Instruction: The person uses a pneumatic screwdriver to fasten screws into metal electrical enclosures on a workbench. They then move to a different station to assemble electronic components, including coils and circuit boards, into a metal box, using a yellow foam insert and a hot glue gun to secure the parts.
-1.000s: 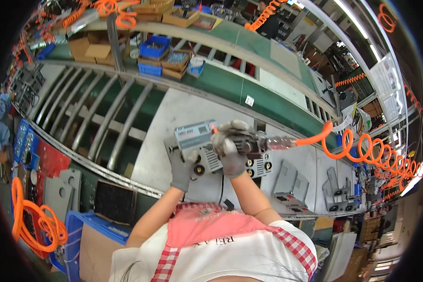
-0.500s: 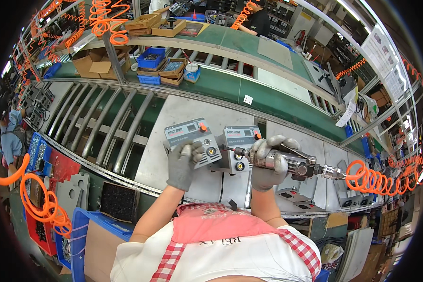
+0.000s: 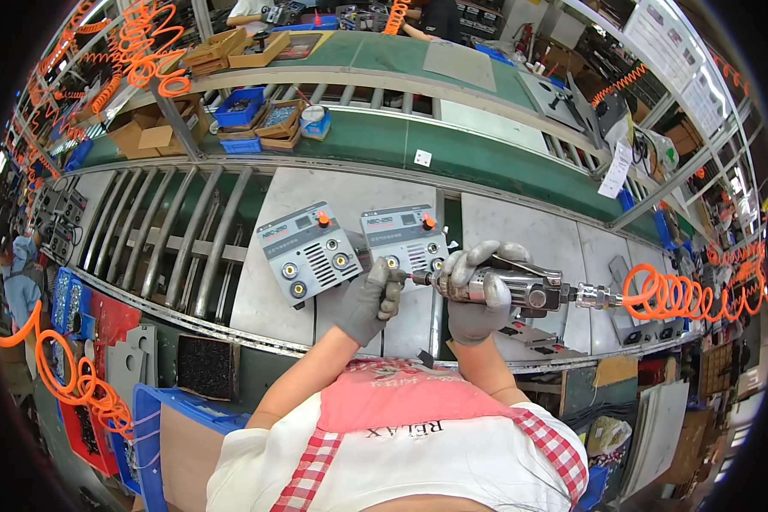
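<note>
My right hand (image 3: 476, 311), in a grey glove, is wrapped round a metal air screwdriver (image 3: 533, 290) that lies level, its bit pointing left. An orange coiled hose (image 3: 657, 290) joins its right end. My gloved left hand (image 3: 367, 303) is closed in a pinch at the bit's tip; whatever is between the fingers is too small to make out. Just beyond the hands stand two grey machine boxes with orange knobs and round sockets: a left one (image 3: 305, 254) turned at an angle, and a right one (image 3: 401, 232) partly covered by my left hand and the screwdriver.
Metal rollers (image 3: 166, 239) run left of the pale work plate (image 3: 269, 196). Bins of small parts (image 3: 241, 107) stand across the line. A black tray (image 3: 206, 367) and a blue crate (image 3: 149, 427) sit at lower left. Flat panels (image 3: 542, 337) lie to the right.
My left hand has left the left box and moved right to the screwdriver's tip. That box's lower sockets now show. The whole view has shifted slightly.
</note>
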### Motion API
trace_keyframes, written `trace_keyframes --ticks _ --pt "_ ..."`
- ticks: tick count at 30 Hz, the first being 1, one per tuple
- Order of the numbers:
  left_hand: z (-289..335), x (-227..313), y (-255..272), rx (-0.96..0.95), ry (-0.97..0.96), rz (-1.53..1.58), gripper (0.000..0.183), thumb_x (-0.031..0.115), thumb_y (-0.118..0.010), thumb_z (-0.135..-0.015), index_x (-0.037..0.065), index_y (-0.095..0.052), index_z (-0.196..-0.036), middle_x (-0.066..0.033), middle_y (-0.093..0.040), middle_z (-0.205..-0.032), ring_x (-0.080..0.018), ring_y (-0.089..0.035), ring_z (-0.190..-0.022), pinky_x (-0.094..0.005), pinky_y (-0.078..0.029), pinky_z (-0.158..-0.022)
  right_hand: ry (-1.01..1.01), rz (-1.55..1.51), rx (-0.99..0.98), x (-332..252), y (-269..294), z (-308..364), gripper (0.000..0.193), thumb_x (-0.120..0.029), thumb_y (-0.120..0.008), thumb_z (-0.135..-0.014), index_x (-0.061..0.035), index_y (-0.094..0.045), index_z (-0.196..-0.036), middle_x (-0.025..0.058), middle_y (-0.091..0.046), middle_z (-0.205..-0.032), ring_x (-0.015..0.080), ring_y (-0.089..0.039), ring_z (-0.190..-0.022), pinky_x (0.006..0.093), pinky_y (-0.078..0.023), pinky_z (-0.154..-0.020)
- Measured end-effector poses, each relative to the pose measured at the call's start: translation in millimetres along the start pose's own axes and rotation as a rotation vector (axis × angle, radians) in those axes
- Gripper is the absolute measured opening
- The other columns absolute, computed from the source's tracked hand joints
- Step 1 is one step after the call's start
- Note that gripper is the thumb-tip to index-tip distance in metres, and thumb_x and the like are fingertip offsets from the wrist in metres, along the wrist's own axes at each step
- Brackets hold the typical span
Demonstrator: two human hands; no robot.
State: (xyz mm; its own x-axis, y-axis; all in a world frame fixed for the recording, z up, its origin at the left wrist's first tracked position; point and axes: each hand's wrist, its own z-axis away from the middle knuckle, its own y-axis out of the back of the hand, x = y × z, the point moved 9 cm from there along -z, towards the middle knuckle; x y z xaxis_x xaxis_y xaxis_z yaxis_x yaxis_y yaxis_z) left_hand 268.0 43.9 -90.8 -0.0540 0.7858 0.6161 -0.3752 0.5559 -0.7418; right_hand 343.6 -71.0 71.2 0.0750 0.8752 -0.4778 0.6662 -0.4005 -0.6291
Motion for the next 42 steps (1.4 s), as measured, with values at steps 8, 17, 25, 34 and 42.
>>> trace_keyframes --ticks 8,17,25,34,42 --pt "-16 -13 -8 0.094 0.008 0.008 0.041 0.048 -0.052 -0.094 0.008 -0.052 -0.086 0.0034 -0.046 -0.059 -0.0044 -0.037 -0.043 -0.019 -0.029 -0.038 0.012 0.038 -0.001 -2 17 0 0.04 -0.017 -0.057 -0.08 -0.0111 -0.048 -0.118 0.011 -0.057 -0.092 0.0175 -0.055 -0.059 0.0347 -0.047 -0.05" --pt "-23 -12 11 0.247 -0.022 -0.246 0.047 0.047 -0.06 -0.091 0.0 -0.061 -0.081 -0.0027 -0.054 -0.059 -0.006 -0.044 -0.043 -0.0201 -0.032 -0.036 -0.048 0.022 -0.02 12 27 6 0.041 -0.012 -0.062 -0.081 -0.0111 -0.046 -0.119 0.0107 -0.056 -0.092 0.0173 -0.056 -0.065 0.0376 -0.051 -0.061" --pt "-23 -6 2 0.13 -0.031 -0.219 0.044 0.043 -0.055 -0.095 0.0 -0.061 -0.091 -0.0009 -0.054 -0.065 -0.005 -0.039 -0.044 -0.0192 -0.029 -0.038 -0.082 0.028 0.005 22 30 5 0.04 -0.009 -0.059 -0.08 -0.0104 -0.047 -0.118 0.0108 -0.056 -0.093 0.0179 -0.056 -0.066 0.0386 -0.05 -0.063" --pt "-7 -23 -12 0.03 0.115 0.415 0.034 0.035 -0.046 -0.1 0.003 -0.054 -0.108 0.0016 -0.053 -0.074 -0.0023 -0.033 -0.048 -0.0168 -0.029 -0.041 -0.037 0.056 0.115 23 32 6 0.036 -0.012 -0.051 -0.082 -0.0101 -0.049 -0.118 0.0115 -0.057 -0.092 0.017 -0.053 -0.061 0.0373 -0.048 -0.059" --pt "-1 -21 -6 0.124 0.085 0.408 0.032 0.036 -0.045 -0.1 0.006 -0.053 -0.109 0.0022 -0.051 -0.074 -0.0029 -0.033 -0.048 -0.0166 -0.028 -0.041 -0.031 0.11 0.105 28 26 9 0.038 -0.015 -0.052 -0.082 -0.0105 -0.049 -0.12 0.0109 -0.057 -0.091 0.0158 -0.051 -0.058 0.0367 -0.047 -0.061"
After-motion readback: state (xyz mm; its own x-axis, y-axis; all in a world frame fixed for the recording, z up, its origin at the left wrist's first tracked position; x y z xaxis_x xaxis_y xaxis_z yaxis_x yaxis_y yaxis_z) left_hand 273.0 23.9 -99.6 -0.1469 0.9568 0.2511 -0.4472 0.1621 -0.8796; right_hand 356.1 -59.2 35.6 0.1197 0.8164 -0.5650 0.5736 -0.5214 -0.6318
